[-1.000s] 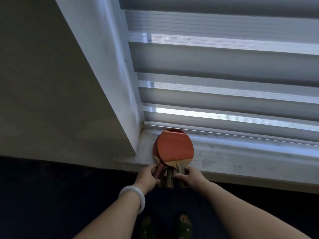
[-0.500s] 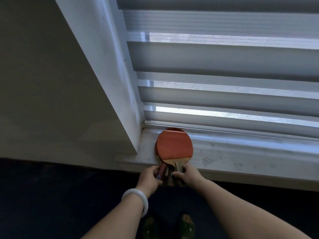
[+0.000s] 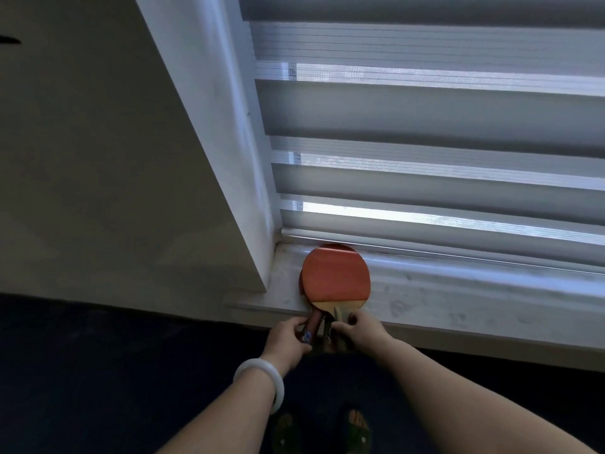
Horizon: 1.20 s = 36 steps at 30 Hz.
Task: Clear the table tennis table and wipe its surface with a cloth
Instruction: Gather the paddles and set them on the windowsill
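Just beyond both hands, two stacked paddles (image 3: 335, 278) lie flat on the windowsill (image 3: 458, 299), red faces up, blades near the blind (image 3: 425, 126) and handles overhanging the near edge. Left hand (image 3: 288, 339) curls round the darker handle; right hand (image 3: 360, 329) pinches the paler one beside it. Clearing seems well under way (the paddles are off the tabletop, which is out of view). Letting go is left, and judging by the task all the wiping too; no cloth shows.
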Each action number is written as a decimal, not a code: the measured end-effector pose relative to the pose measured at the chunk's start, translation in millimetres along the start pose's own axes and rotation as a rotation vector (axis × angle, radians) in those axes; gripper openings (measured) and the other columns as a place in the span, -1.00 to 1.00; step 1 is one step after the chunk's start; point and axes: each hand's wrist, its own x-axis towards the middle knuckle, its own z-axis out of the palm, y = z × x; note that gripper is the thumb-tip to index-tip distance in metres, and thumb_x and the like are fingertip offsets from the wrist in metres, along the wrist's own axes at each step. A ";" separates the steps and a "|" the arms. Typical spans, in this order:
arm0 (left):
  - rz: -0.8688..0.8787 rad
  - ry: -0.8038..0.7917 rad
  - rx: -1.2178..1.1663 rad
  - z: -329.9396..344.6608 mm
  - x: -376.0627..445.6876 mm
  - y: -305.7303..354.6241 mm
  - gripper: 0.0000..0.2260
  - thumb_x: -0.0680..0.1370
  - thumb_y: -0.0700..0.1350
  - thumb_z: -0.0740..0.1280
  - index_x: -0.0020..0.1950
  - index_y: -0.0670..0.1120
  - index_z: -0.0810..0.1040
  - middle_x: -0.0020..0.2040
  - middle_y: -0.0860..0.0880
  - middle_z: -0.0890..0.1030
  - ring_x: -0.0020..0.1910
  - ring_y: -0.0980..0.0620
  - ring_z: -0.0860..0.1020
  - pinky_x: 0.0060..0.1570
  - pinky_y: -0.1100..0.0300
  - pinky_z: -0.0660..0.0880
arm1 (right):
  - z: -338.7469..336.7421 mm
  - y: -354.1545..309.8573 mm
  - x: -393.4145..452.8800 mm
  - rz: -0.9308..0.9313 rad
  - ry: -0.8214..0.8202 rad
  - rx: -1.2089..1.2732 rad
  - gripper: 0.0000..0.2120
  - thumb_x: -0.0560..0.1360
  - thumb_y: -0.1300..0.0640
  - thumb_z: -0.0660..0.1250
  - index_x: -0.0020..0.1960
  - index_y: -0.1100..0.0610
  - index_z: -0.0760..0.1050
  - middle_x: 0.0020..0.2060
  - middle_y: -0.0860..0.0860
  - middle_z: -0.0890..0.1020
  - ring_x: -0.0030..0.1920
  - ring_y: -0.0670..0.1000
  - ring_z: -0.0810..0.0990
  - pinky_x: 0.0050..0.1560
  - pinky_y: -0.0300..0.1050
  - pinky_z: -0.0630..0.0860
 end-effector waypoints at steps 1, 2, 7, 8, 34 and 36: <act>-0.003 -0.002 0.000 -0.8 -0.7 0.0 -0.48 0.46 -0.29 0.43 0.38 -0.01 0.46 0.05 0.04 0.54 0.04 0.13 0.49 0.03 0.31 0.39 | -1.7 -0.4 0.0 0.002 0.001 -0.005 -0.74 0.51 -0.05 0.41 -0.01 0.15 0.51 -0.12 0.07 0.65 -0.13 0.04 0.64 -0.07 -0.05 0.58; -0.005 -0.002 0.001 -1.8 -1.4 0.4 -0.49 0.46 -0.29 0.43 0.38 -0.01 0.46 0.08 0.02 0.56 0.06 0.12 0.50 0.05 0.30 0.40 | -3.3 -1.0 -0.1 0.004 0.001 -0.013 -0.75 0.52 -0.05 0.40 -0.04 0.14 0.50 -0.15 0.06 0.65 -0.16 0.02 0.63 -0.12 -0.08 0.56; -0.017 -0.016 0.010 -5.2 -3.0 2.5 -0.49 0.46 -0.29 0.42 0.38 0.00 0.46 0.19 -0.03 0.57 0.08 0.11 0.48 0.06 0.28 0.40 | -4.4 -2.0 1.6 0.019 -0.011 -0.006 -0.78 0.52 -0.01 0.41 -0.02 0.14 0.53 -0.15 0.05 0.66 -0.17 -0.01 0.64 -0.16 -0.12 0.57; -0.020 -0.024 0.012 -5.4 -3.4 2.7 -0.49 0.47 -0.29 0.42 0.38 0.01 0.45 0.20 -0.03 0.56 0.08 0.11 0.47 0.05 0.28 0.40 | -3.3 -2.1 1.8 0.022 -0.013 -0.001 -0.78 0.52 -0.01 0.41 -0.02 0.15 0.53 -0.14 0.05 0.66 -0.15 0.00 0.65 -0.13 -0.10 0.58; -0.053 0.030 -0.067 -20.8 -5.2 -12.0 -0.51 0.50 -0.35 0.34 0.40 -0.06 0.44 0.28 -0.08 0.55 0.26 -0.03 0.49 0.33 0.04 0.39 | 24.6 -16.4 -3.0 0.022 -0.110 0.204 -0.75 0.53 0.10 0.41 0.14 0.13 0.45 0.13 0.18 0.61 0.11 0.15 0.61 0.20 0.06 0.55; -0.045 0.032 -0.068 -21.8 -5.3 -10.7 -0.52 0.50 -0.35 0.34 0.40 -0.07 0.45 0.28 -0.08 0.55 0.26 -0.03 0.49 0.32 0.06 0.39 | 20.2 -17.0 -4.7 0.027 -0.110 0.210 -0.74 0.53 0.12 0.41 0.16 0.21 0.53 0.08 0.18 0.64 0.08 0.15 0.64 0.16 0.06 0.58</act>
